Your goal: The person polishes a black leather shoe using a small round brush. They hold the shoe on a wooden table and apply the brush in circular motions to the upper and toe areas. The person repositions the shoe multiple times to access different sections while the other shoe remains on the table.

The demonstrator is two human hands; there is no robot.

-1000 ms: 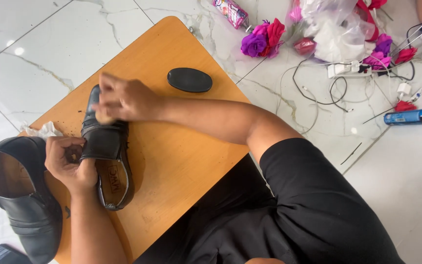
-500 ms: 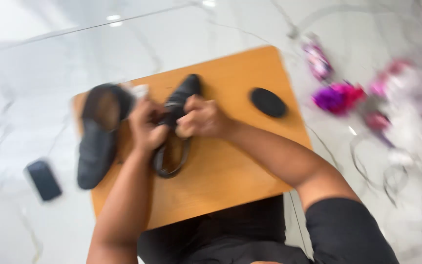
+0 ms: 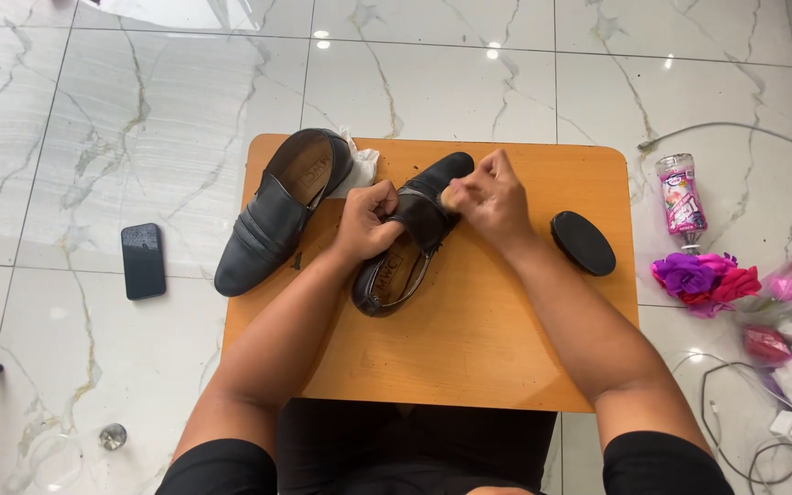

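A black leather shoe [image 3: 394, 273] lies on a small wooden table [image 3: 488, 348], toe pointing away from me. My left hand [image 3: 366, 220] grips its upper near the tongue. My right hand [image 3: 489, 200] presses a small pale pad against the toe; the fingers are closed over it and most of it is hidden. A second black shoe [image 3: 277, 209] rests on the table's left side, opening up, with a crumpled white cloth [image 3: 362, 166] beside its heel.
A black oval shoe brush [image 3: 583, 243] lies on the table's right part. On the marble floor are a dark phone [image 3: 143, 260] at left, a pink-labelled bottle [image 3: 681, 199], artificial flowers [image 3: 703, 280] and white cables [image 3: 744, 431] at right.
The view has swung and pulled back, so the whole table now shows. Both hands stay on the same shoe, the right one still rubbing its toe.
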